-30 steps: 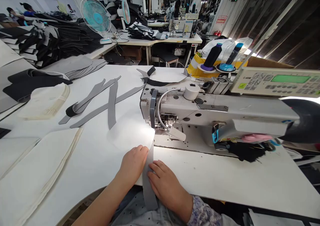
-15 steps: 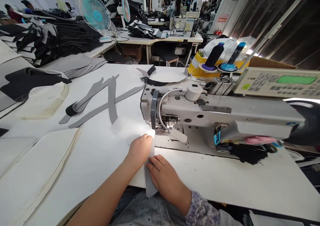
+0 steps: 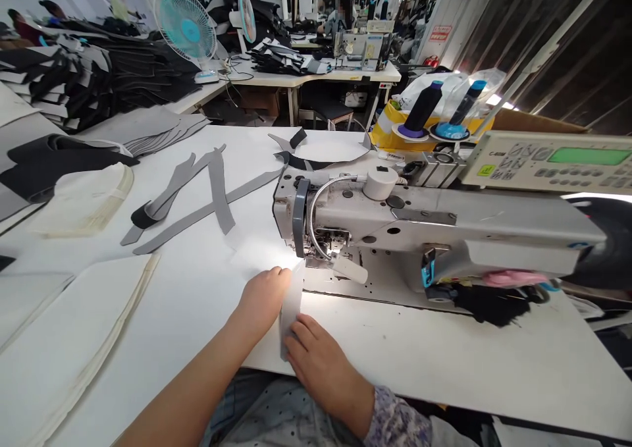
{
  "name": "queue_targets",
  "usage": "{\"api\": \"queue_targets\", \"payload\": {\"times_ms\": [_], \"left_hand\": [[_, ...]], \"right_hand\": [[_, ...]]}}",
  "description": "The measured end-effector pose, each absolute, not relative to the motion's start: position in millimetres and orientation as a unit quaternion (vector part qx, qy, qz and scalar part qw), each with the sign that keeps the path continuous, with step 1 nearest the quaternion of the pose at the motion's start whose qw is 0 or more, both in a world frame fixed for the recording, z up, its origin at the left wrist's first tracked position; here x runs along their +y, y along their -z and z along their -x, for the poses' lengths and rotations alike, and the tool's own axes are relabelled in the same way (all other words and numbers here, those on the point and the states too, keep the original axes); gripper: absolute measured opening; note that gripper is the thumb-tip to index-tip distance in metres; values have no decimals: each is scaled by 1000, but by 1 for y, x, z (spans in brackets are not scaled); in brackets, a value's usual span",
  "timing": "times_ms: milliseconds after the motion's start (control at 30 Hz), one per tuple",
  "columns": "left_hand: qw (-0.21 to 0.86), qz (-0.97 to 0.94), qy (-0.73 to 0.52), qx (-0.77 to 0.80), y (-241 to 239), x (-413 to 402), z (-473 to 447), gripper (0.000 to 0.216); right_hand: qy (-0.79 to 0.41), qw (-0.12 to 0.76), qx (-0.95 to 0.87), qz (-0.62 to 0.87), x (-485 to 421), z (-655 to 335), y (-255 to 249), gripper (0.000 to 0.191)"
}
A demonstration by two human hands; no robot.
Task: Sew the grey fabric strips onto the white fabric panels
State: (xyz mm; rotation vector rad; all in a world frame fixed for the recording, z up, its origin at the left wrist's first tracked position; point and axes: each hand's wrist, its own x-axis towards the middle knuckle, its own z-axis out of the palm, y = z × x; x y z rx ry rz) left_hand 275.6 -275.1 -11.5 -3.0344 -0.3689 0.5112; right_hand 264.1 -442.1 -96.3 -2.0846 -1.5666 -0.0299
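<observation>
A grey fabric strip (image 3: 291,305) runs from under the head of the sewing machine (image 3: 365,216) toward the table's front edge. My left hand (image 3: 264,295) is closed on the strip's left edge, just in front of the lit needle area; its fingertips are partly hidden. Nearer to me, my right hand (image 3: 323,368) grips the lower end of the same strip, fingers bent over its right side. The needle itself cannot be made out. Several loose grey strips (image 3: 222,197) lie crossed on the table to the left of the machine.
White layered pieces (image 3: 89,328) and dark folded fabric (image 3: 59,160) lie at left. Thread cones (image 3: 422,108) and a control panel (image 3: 557,160) stand behind the machine. Black scraps (image 3: 491,302) rest under its arm. A fan (image 3: 187,26) stands farther back.
The strip's near end has moved forward, toward the machine. My left hand has shifted slightly left, while my right hand stays low on the strip. The loose strips have shifted a little.
</observation>
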Motion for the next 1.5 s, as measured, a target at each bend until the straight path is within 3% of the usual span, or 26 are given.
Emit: {"api": "queue_targets", "payload": {"times_ms": [633,867,1067,1500], "left_hand": [[35,984,-134,-109,39,-274,-306,18],[10,987,-112,-112,40,-273,-299,16],[-27,995,-55,-73,43,-255,-292,17],[34,992,-90,84,43,-234,-299,24]], "right_hand": [[23,266,-593,760,-409,-289,95,34],[36,296,-575,762,-409,-290,97,33],[66,266,-584,764,-411,-290,98,25],[62,262,-591,761,-414,-292,95,22]]}}
